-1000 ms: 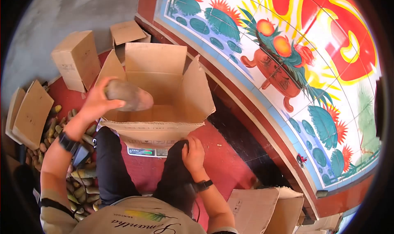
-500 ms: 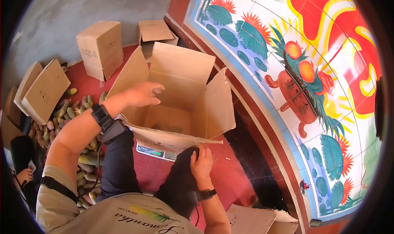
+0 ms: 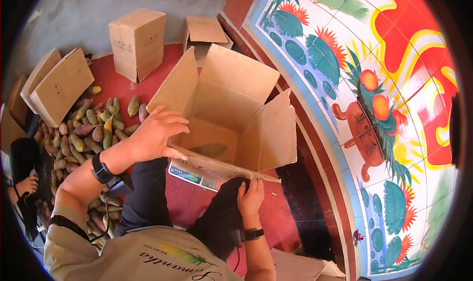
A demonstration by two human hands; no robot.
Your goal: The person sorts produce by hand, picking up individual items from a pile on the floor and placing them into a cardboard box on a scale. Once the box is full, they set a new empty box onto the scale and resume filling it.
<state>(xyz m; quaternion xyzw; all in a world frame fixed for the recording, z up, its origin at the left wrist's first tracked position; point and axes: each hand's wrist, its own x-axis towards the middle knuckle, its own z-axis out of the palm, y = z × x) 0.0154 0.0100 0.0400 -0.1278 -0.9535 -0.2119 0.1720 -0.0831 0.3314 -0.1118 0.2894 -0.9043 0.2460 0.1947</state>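
In front of me an open cardboard box (image 3: 236,64) rests on a digital scale (image 3: 191,176) with a lit green display. An elongated greenish vegetable (image 3: 209,149) lies on the bottom of the box. My left hand (image 3: 160,133) is at the box's near left corner, fingers spread and thumb by the edge, holding nothing. The fingertips of my right hand (image 3: 251,197) close on the box's near edge at the right, above my knee; the underside of that grip is hidden.
To the left, a pile of green and reddish elongated vegetables (image 3: 79,142) lies on the red floor. Other cardboard boxes (image 3: 135,42) stand at the back wall; folded-flap boxes (image 3: 61,86) lean at the far left. Another person's hand (image 3: 27,185) shows at the left edge. A painted tile wall (image 3: 315,49) rises at right.
My left hand has moved back from over the box opening to its near left corner. The vegetable inside shows more clearly. My right hand has curled onto the box edge. The view has shifted.
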